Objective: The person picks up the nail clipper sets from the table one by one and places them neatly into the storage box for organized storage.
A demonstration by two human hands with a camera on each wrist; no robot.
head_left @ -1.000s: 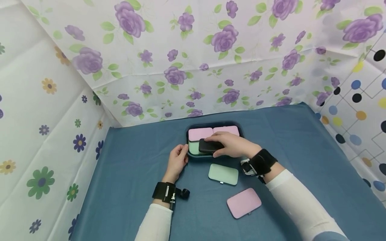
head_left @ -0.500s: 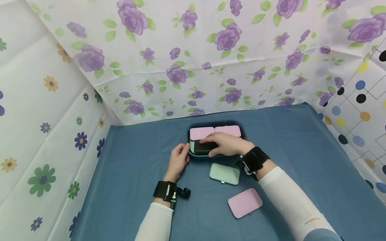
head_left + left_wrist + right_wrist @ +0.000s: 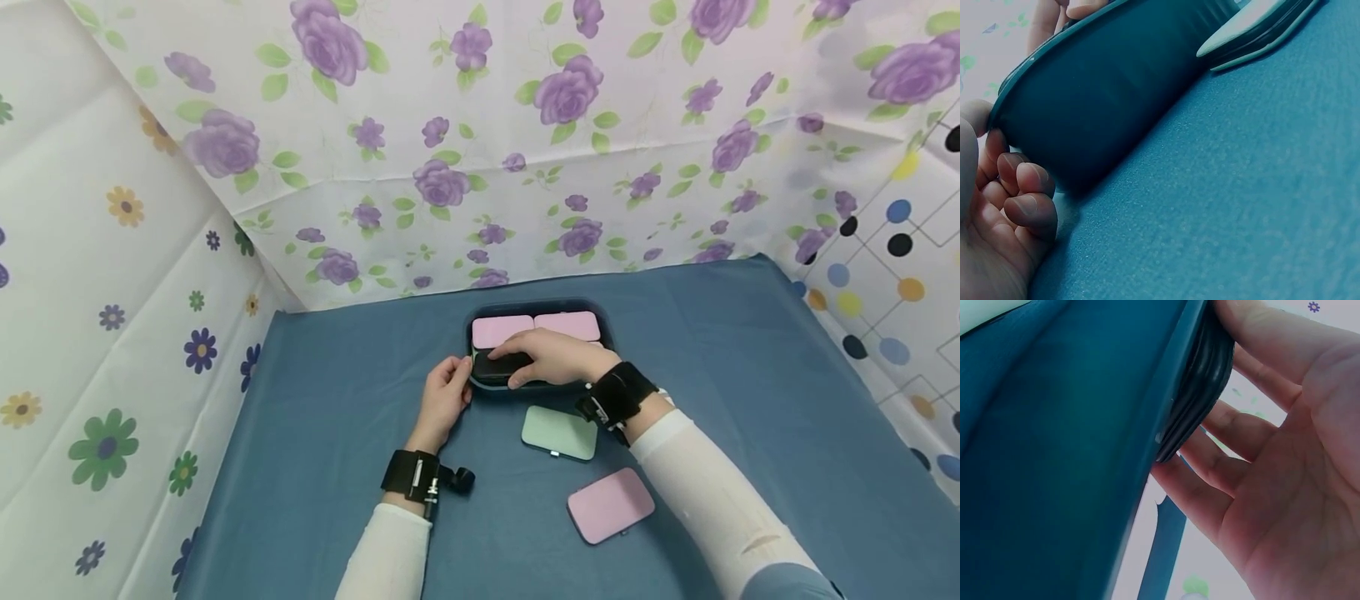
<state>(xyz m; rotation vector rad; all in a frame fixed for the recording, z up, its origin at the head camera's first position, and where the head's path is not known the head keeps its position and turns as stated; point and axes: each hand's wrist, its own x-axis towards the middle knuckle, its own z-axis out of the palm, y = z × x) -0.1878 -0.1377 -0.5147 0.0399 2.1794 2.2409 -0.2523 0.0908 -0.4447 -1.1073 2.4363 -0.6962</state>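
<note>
My left hand [image 3: 441, 398] pinches the left end of a dark blue-green tray [image 3: 557, 303] between thumb and forefinger; the left wrist view shows the other fingers curled below the tray's rim [image 3: 1032, 59]. My right hand [image 3: 555, 357] holds a flat black case [image 3: 491, 365] with rounded corners, thumb on its near side and fingers across the far side. This case lies over the tray's front left part, and in the right wrist view its ridged edge [image 3: 1207, 375] stands above the rim. Two pink cases, one left [image 3: 502, 332] and one right [image 3: 567, 326], fill the tray's back row.
On the blue cloth [image 3: 337, 417] in front of the tray lie a mint green case [image 3: 559, 432] and, nearer, a pink case [image 3: 611, 505], both with small clasps. Flower-patterned sheets [image 3: 450, 225] rise behind and at the left; a dotted sheet [image 3: 885, 317] stands at the right.
My right hand has slid the black case leftward toward the tray's left end, covering the green surface seen beneath it before. The left hand keeps its hold on the tray.
</note>
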